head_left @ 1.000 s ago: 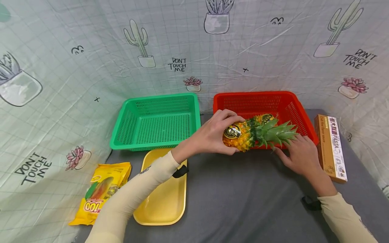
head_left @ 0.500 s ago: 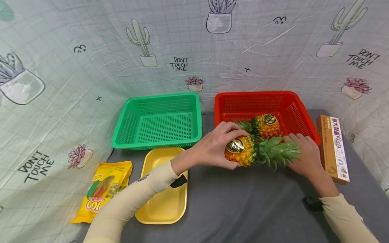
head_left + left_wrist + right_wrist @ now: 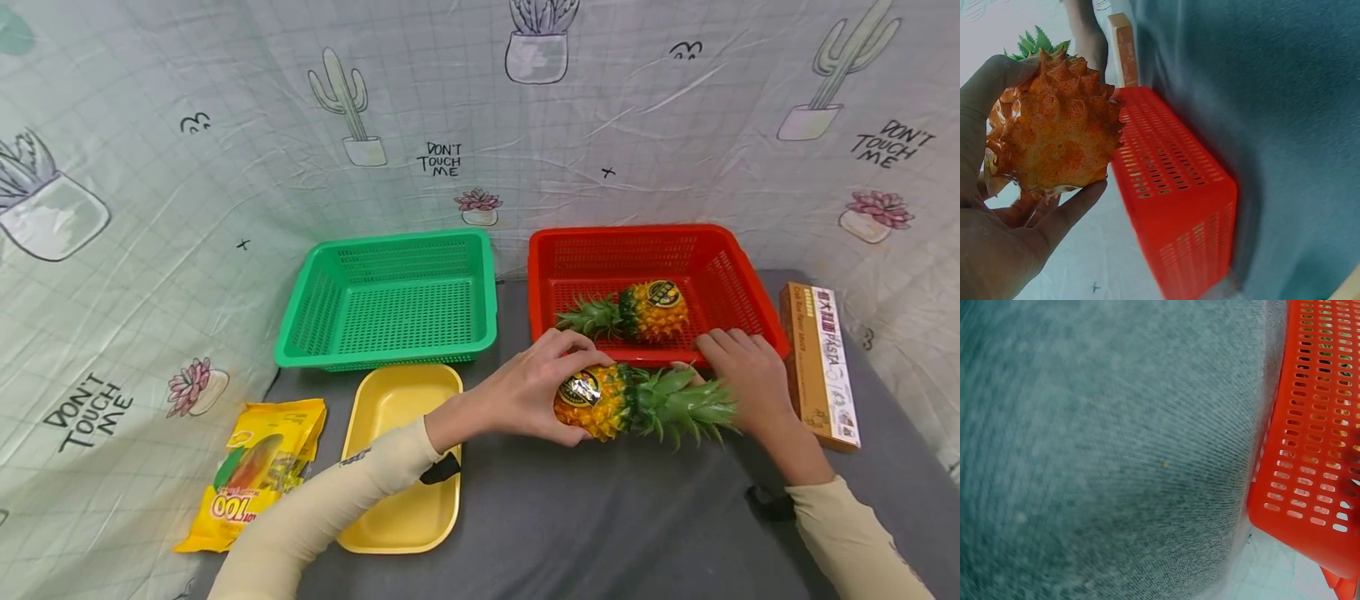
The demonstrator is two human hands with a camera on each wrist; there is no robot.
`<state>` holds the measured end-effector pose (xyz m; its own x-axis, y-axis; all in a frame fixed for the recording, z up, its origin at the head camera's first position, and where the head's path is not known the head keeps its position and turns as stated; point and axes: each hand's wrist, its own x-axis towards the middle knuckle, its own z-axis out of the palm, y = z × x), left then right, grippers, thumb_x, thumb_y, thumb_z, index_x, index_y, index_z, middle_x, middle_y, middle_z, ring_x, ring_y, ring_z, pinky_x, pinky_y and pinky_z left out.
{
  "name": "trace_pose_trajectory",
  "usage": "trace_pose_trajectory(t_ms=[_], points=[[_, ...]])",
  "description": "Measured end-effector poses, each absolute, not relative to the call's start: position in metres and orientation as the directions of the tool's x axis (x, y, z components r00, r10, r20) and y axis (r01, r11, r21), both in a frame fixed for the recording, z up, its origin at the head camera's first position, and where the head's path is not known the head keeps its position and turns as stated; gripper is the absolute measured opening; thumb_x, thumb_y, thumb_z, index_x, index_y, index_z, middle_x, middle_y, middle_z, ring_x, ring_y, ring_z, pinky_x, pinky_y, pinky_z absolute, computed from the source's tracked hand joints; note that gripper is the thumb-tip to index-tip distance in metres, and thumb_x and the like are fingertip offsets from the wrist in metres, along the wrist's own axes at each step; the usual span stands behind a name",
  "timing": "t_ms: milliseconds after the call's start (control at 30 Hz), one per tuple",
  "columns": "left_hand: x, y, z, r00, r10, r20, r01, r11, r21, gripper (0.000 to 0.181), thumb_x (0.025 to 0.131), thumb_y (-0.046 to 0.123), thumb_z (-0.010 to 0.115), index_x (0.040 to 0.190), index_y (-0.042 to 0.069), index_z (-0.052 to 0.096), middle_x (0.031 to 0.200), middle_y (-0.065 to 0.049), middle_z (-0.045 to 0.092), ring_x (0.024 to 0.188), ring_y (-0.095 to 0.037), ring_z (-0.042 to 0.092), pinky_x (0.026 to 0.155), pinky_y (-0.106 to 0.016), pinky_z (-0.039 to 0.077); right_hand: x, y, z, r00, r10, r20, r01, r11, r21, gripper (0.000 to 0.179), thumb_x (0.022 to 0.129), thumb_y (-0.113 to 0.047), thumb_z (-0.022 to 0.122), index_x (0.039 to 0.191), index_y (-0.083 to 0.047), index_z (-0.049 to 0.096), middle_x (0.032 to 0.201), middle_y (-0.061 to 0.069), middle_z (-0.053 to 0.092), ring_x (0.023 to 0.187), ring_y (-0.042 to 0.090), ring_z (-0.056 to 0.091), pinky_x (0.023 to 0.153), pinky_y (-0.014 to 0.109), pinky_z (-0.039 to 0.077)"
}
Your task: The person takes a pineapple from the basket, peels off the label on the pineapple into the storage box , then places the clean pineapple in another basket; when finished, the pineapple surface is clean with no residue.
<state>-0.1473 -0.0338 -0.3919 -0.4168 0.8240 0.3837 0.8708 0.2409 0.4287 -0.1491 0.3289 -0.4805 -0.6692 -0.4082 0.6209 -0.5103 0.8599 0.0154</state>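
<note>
My left hand point(image 3: 534, 393) grasps the pineapple point(image 3: 611, 402) by its body, before the red basket point(image 3: 618, 252); its leaves point(image 3: 675, 402) point toward my right hand point(image 3: 750, 385), which grips the basket's near rim.

We hold a small pineapple point(image 3: 621, 400), golden-orange with a dark round sticker point(image 3: 580, 388) and spiky green crown point(image 3: 678, 403), tipped on its side, crown to the right, in front of an upright, slotted red basket point(image 3: 622, 250); we can't quite tell whether they touch.
</note>
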Motion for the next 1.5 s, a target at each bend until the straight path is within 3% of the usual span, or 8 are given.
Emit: trace_pose_trajectory(t_ms=[200, 367, 600, 833, 1167, 1500], points=[[-0.143, -0.037, -0.404, -0.413, 0.831, 0.372, 0.874, 0.247, 0.418, 0.076, 0.075, 0.035, 0.091, 0.141, 0.012, 0.061, 0.136, -0.006, 0.052, 0.116, -0.019, 0.047, 0.087, -0.024, 0.045, -0.15, 0.328, -0.481, -0.685, -0.4, 0.608, -0.509, 0.861, -0.007, 0.065, 0.104, -0.066, 0.043, 0.093, -0.005, 0.061, 0.088, 0.019, 0.065, 0.078, 0.042, 0.058, 0.064, 0.05, 0.044], [-0.141, -0.037, -0.414, -0.425, 0.836, 0.346, 0.866, 0.265, 0.424, 0.075, 0.074, 0.035, 0.091, 0.14, 0.013, 0.062, 0.133, -0.004, 0.053, 0.114, -0.017, 0.047, 0.089, -0.024, 0.045, -0.149, 0.328, -0.479, -0.693, -0.4, 0.6, -0.509, 0.861, -0.014, 0.061, 0.103, -0.064, 0.046, 0.093, -0.006, 0.061, 0.089, 0.018, 0.065, 0.078, 0.041, 0.058, 0.064, 0.051, 0.044], [-0.139, -0.033, -0.423, -0.41, 0.855, 0.319, 0.873, 0.267, 0.408, 0.071, 0.072, 0.032, 0.091, 0.133, 0.011, 0.064, 0.124, -0.002, 0.053, 0.112, -0.018, 0.048, 0.092, -0.024, 0.044, -0.148, 0.329, -0.478, -0.711, -0.394, 0.583, -0.503, 0.864, -0.029, 0.045, 0.093, -0.052, 0.063, 0.095, -0.007, 0.064, 0.089, 0.018, 0.066, 0.076, 0.04, 0.056, 0.064, 0.05, 0.044], [-0.14, -0.031, -0.429, -0.405, 0.869, 0.284, 0.876, 0.28, 0.393, 0.071, 0.071, 0.034, 0.093, 0.131, 0.011, 0.063, 0.122, -0.002, 0.052, 0.108, -0.017, 0.048, 0.087, -0.024, 0.044, -0.149, 0.328, -0.481, -0.71, -0.393, 0.584, -0.501, 0.865, -0.027, 0.066, 0.103, -0.068, 0.043, 0.095, -0.006, 0.064, 0.09, 0.018, 0.066, 0.077, 0.041, 0.057, 0.065, 0.052, 0.046], [-0.144, -0.02, -0.427, -0.39, 0.885, 0.253, 0.878, 0.275, 0.391, 0.072, 0.073, 0.035, 0.093, 0.134, 0.013, 0.062, 0.125, -0.002, 0.052, 0.108, -0.017, 0.047, 0.085, -0.021, 0.043, -0.147, 0.328, -0.477, -0.695, -0.389, 0.605, -0.502, 0.865, -0.021, 0.064, 0.103, -0.066, 0.045, 0.094, -0.005, 0.064, 0.088, 0.019, 0.066, 0.076, 0.041, 0.057, 0.064, 0.052, 0.045], [-0.146, -0.006, -0.432, -0.397, 0.89, 0.225, 0.869, 0.286, 0.404, 0.071, 0.074, 0.037, 0.092, 0.134, 0.014, 0.062, 0.127, -0.002, 0.051, 0.112, -0.016, 0.047, 0.093, -0.02, 0.042, -0.147, 0.326, -0.477, -0.702, -0.387, 0.598, -0.496, 0.868, -0.021, 0.072, 0.104, -0.071, 0.04, 0.095, -0.004, 0.065, 0.091, 0.02, 0.067, 0.078, 0.042, 0.058, 0.065, 0.053, 0.047]])
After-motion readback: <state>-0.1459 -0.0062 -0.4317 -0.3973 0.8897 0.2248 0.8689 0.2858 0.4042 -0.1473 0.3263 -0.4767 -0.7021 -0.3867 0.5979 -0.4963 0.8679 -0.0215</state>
